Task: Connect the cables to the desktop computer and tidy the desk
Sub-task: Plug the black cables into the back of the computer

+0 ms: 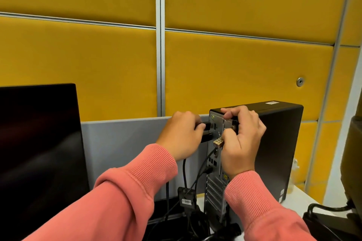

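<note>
A black desktop tower [278,143] stands upright on the desk with its rear port panel [216,162] turned toward me. My left hand [181,135] grips a black cable plug [205,126] pushed against the upper ports; a second black plug [206,137] sits just below it. My right hand [242,139] curls over the tower's top rear edge, with its thumb on the panel beside a brass combination lock [218,142]. Black cables [197,178] hang from the panel toward the desk.
A dark monitor [39,152] stands at the left. A grey divider [121,146] runs behind the desk, with yellow wall panels above. A small black adapter with a barcode label [187,199] hangs among the cables. A dark chair [350,172] is at the right edge.
</note>
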A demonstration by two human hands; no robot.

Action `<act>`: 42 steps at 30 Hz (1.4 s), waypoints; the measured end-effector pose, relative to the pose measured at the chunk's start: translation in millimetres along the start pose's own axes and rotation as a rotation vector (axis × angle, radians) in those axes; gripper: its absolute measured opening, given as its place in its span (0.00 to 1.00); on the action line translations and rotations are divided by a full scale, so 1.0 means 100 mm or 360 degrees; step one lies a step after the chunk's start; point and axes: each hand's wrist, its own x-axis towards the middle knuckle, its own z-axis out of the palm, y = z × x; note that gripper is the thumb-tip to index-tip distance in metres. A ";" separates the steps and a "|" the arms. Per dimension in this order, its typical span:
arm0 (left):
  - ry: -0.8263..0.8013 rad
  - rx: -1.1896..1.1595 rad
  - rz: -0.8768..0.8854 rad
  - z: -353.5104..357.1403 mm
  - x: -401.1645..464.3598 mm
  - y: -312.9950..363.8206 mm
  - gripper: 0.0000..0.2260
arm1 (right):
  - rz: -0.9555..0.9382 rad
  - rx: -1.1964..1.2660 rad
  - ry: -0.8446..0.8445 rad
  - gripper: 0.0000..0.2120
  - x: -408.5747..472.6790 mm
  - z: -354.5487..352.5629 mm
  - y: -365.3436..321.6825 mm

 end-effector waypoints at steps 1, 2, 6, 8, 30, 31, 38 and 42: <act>0.0016 -0.0015 0.0014 0.01 -0.01 0.00 0.11 | -0.0005 -0.0003 -0.0002 0.11 0.00 0.00 0.00; 0.0032 -0.0010 0.0036 0.02 -0.02 -0.01 0.10 | -0.0006 -0.0004 -0.0002 0.11 0.00 0.00 0.01; 0.0096 0.0310 0.0210 0.07 -0.08 -0.03 0.13 | -0.0011 -0.0001 -0.0002 0.12 -0.01 0.01 0.02; 0.0144 0.0423 0.0267 0.10 -0.11 -0.04 0.14 | -0.0018 -0.0003 0.0004 0.11 0.00 0.01 0.02; 0.0197 -0.0034 0.0539 0.09 -0.19 -0.25 0.06 | -0.0089 -0.0062 0.0030 0.11 0.00 0.03 0.05; 0.0201 0.0043 0.0610 0.09 -0.20 -0.25 0.05 | -0.0086 -0.0064 0.0028 0.11 -0.01 0.03 0.05; 0.0184 0.0595 0.0916 0.02 -0.12 -0.29 0.04 | -0.0077 -0.0065 0.0018 0.11 -0.01 0.03 0.05; 0.0149 0.0465 0.0908 -0.02 -0.07 -0.31 0.04 | -0.0081 -0.0062 0.0025 0.11 0.00 0.03 0.04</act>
